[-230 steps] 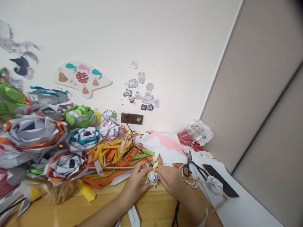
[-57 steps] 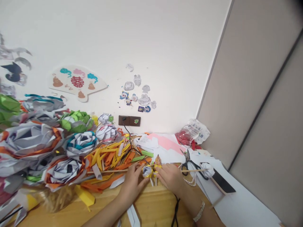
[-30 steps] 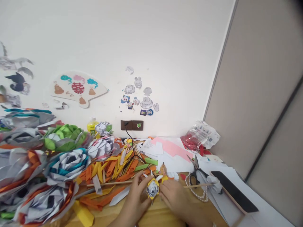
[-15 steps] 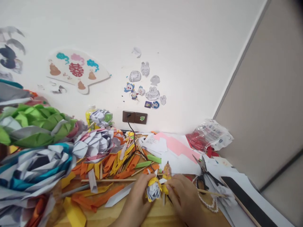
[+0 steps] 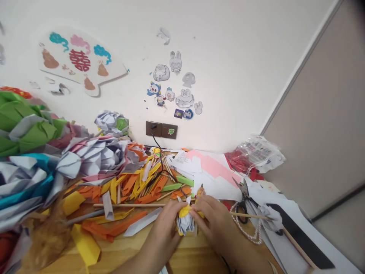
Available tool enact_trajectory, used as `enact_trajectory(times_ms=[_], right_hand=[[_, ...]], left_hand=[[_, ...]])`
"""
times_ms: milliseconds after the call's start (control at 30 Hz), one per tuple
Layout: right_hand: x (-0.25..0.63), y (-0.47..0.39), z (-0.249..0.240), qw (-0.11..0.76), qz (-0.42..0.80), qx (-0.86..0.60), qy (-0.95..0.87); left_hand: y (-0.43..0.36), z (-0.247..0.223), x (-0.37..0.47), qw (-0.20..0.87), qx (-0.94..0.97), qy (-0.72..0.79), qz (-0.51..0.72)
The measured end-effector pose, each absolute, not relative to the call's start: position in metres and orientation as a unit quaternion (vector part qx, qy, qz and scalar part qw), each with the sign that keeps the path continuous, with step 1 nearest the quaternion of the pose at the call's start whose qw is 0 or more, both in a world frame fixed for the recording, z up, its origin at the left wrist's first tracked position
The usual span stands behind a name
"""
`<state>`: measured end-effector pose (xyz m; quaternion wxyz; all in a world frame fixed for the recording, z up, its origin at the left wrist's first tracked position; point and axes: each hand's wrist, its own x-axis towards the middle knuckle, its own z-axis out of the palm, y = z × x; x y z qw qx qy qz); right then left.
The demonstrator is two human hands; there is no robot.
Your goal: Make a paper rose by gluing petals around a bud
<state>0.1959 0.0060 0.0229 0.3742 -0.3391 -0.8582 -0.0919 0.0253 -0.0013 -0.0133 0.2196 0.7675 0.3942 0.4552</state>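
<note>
A small white-and-yellow folded paper flower is held low over the wooden table, near the middle of the head view. My left hand wraps round its left side, thumb on top by the yellow paper. From the right, the closed fingers of my right hand pinch the flower's yellow edge; the exact fingertip contact is partly hidden. Just behind my right hand stands a yellowish, dark-tipped thing, its kind unclear. A thin wooden stick shows right of my right hand, with crumpled white paper at its far end.
Large folded paper flowers crowd the left. Orange and yellow paper strips lie mid-table with wooden sticks. Scissors, a pearl string and a long black-topped object lie right. A cable hangs from the wall socket.
The head view has shifted, so the wall items sit higher. My right hand has moved in over the flower, and the yellow paper is now pressed against the flower's top.
</note>
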Motion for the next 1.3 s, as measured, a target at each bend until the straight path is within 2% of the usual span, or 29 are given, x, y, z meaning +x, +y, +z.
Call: enact_trajectory(times_ms=[133, 233, 433, 633, 833, 933, 1167, 1300], right_hand=[[0.192, 0.003, 0.024, 0.372, -0.110, -0.324, -0.863], [0.193, 0.001, 0.025, 0.333, -0.121, -0.339, -0.872], [0.199, 0.004, 0.029, 0.256, -0.260, -0.273, -0.890], [0.197, 0.007, 0.029, 0.266, -0.154, -0.323, -0.895], [0.199, 0.004, 0.034, 0.284, 0.109, -0.428, -0.851], [0.198, 0.002, 0.040, 0.268, 0.184, -0.455, -0.829], [0.192, -0.002, 0.044, 0.245, 0.150, -0.480, -0.829], [0.193, -0.002, 0.041, 0.249, 0.054, -0.463, -0.849]], left_hand=[[-0.003, -0.012, 0.025, 0.214, 0.775, 0.372, 0.465], [-0.004, -0.014, 0.025, 0.205, 0.782, 0.364, 0.463], [-0.006, -0.016, 0.025, 0.198, 0.790, 0.358, 0.456], [-0.005, -0.017, 0.025, 0.196, 0.789, 0.359, 0.458], [-0.008, -0.017, 0.024, 0.224, 0.797, 0.352, 0.437], [-0.009, -0.014, 0.025, 0.227, 0.798, 0.349, 0.436], [-0.007, -0.016, 0.025, 0.219, 0.793, 0.343, 0.454], [-0.007, -0.019, 0.024, 0.211, 0.787, 0.353, 0.460]])
